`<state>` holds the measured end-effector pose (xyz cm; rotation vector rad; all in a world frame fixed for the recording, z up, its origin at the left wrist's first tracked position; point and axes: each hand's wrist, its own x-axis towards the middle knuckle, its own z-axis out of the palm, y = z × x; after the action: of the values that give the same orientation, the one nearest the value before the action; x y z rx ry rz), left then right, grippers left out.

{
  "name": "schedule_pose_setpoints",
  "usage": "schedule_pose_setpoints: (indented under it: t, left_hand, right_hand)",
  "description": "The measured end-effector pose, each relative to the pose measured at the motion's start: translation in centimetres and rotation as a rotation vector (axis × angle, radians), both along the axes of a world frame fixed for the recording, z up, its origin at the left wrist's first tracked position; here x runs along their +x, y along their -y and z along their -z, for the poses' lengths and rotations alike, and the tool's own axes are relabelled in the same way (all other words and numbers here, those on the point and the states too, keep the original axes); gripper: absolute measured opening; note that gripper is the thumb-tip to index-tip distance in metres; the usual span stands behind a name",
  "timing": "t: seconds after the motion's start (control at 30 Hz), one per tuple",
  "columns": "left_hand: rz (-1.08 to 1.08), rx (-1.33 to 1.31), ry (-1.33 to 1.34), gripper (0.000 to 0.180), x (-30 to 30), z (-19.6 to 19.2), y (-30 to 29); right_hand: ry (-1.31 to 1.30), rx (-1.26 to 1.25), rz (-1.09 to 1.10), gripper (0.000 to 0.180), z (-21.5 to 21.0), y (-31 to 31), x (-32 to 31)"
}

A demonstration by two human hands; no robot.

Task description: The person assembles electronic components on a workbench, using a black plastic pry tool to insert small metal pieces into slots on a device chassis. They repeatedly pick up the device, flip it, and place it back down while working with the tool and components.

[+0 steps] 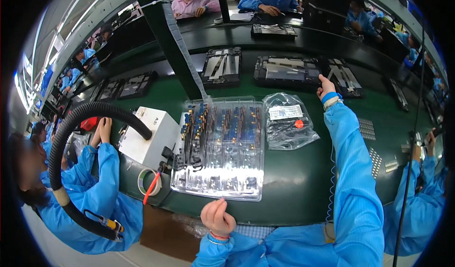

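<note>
One clear plastic tray (222, 148) of small blue-and-copper parts lies on the green surface (294, 181), its near rows looking bare, so it seems partly used. Below it the left hand (217, 218) is clenched, empty. Beyond the tray's right, the right hand (326, 88) touches a dark panel (286, 71), grip unclear.

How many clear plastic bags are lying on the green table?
1. The clear plastic bag lies on the green table, just right of the clear parts tray and left of the right hand's outstretched sleeve. Others may be hidden behind arms.
</note>
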<state>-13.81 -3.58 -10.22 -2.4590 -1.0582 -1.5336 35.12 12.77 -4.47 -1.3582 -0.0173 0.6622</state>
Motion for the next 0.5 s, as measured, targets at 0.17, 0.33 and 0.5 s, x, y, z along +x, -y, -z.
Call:
schedule_pose_setpoints:
  t: [0.17,0.33,0.5]
  left_hand:
    - [-0.010,0.006,0.047,0.032,-0.1,0.1,0.0]
    - [0.024,-0.027,0.074,0.032,-0.1,0.0,0.0]
    - [0.017,-0.076,0.094,0.036,-0.4,0.7,0.1]
  right_hand:
    - [0.035,-0.007,0.030,0.028,2.2,-1.6,0.4]
    - [0.297,-0.201,0.061,0.035,2.9,-2.7,2.2]
    - [0.627,-0.044,0.149,0.032,0.8,-0.6,1.4]
